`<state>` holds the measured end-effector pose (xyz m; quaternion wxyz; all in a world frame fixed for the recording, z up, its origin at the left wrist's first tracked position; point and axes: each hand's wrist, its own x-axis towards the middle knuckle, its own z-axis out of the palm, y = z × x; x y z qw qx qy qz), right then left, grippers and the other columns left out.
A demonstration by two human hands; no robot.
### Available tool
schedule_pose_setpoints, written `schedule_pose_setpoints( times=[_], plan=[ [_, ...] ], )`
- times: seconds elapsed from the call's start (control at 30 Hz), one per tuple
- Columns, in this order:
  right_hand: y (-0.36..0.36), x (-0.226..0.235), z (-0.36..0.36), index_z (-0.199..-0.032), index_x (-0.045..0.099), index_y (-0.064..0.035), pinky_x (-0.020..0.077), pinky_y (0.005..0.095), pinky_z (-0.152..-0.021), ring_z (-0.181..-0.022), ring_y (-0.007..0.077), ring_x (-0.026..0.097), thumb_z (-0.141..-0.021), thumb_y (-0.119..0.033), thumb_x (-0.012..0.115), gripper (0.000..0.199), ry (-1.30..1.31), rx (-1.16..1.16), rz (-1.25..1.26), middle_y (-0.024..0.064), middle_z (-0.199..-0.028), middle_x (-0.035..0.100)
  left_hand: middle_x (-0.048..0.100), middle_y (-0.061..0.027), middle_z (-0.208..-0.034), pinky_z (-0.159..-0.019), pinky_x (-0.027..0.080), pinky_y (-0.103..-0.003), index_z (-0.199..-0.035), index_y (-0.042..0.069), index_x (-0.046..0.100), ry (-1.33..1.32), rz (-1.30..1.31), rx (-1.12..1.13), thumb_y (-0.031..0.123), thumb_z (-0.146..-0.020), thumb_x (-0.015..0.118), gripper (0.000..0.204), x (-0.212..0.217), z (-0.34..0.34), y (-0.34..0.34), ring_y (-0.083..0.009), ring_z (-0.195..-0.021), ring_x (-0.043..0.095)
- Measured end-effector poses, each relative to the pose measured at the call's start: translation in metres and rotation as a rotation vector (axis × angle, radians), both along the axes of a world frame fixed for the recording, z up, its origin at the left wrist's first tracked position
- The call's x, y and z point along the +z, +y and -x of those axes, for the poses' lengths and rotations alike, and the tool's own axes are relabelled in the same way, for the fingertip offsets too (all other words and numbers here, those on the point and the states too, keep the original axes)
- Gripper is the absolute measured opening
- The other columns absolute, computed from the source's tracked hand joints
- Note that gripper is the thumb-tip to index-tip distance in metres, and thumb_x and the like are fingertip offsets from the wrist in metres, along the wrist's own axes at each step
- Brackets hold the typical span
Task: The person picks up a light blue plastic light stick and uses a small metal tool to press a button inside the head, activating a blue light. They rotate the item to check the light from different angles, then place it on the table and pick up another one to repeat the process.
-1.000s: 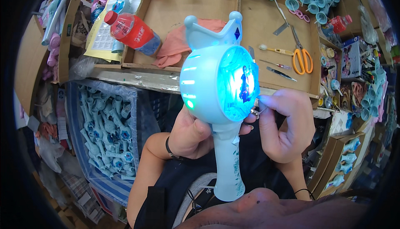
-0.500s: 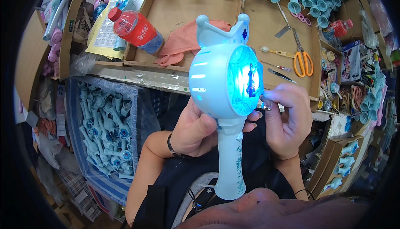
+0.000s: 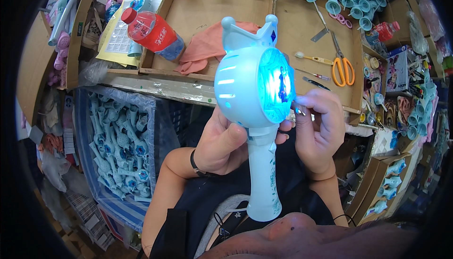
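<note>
A pale blue light stick (image 3: 245, 87) stands nearly upright in front of me, its round head glowing blue-white and topped by a crown shape. A dark figure shows inside the lit face. My left hand (image 3: 222, 143) is closed around the underside of the head, just above the patterned handle (image 3: 263, 179); some of its fingertips come out on the far side. My right hand (image 3: 321, 129) is in a pinch at the right edge of the lit face. Between its fingertips shows a small shiny metal piece (image 3: 301, 112), its kind too small to tell.
On the cardboard-lined bench lie orange-handled scissors (image 3: 343, 68), a toothbrush (image 3: 314, 59), a dark slim tool (image 3: 316, 83), a salmon cloth (image 3: 205, 46) and a red-labelled bottle (image 3: 153, 33). At my left, a plastic-lined bin (image 3: 153, 141) holds many blue stick parts.
The light stick has turned slightly, with its handle end shifting a little right and up. My right hand has moved slightly left and up along the lit face's edge.
</note>
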<state>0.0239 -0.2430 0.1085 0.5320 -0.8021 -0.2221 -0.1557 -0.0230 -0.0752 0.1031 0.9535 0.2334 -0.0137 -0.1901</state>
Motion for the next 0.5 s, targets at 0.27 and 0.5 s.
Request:
schedule_pose_setpoints(
  times=[0.27, 0.5],
  plan=[
    [-0.002, 0.007, 0.001, -0.093, 0.063, -0.0012, 0.0494, 0.0290, -0.063, -0.072, 0.0245, 0.060, -0.070, 0.008, 0.065, 0.025, -0.232, -0.038, 0.216, 0.0116, -0.083, 0.060, 0.052, -0.0205, -0.116, -0.084, 0.052, -0.033, -0.134, 0.003, 0.030, 0.151, -0.251, -0.015, 0.060, -0.066, 0.065, 0.095, 0.014, 0.002, 0.000, -0.0247, -0.101, 0.059],
    [0.001, -0.006, 0.004, -0.093, 0.062, -0.0003, 0.0489, 0.0286, -0.066, -0.073, 0.0238, 0.060, -0.073, 0.007, 0.063, 0.021, -0.113, -0.033, 0.067, 0.0128, -0.085, 0.060, 0.042, -0.0211, -0.127, -0.095, 0.045, -0.042, -0.136, 0.000, 0.023, 0.011, 0.091, -0.008, 0.034, -0.088, 0.057, 0.068, -0.004, 0.005, -0.002, -0.0311, -0.115, 0.049]
  ],
)
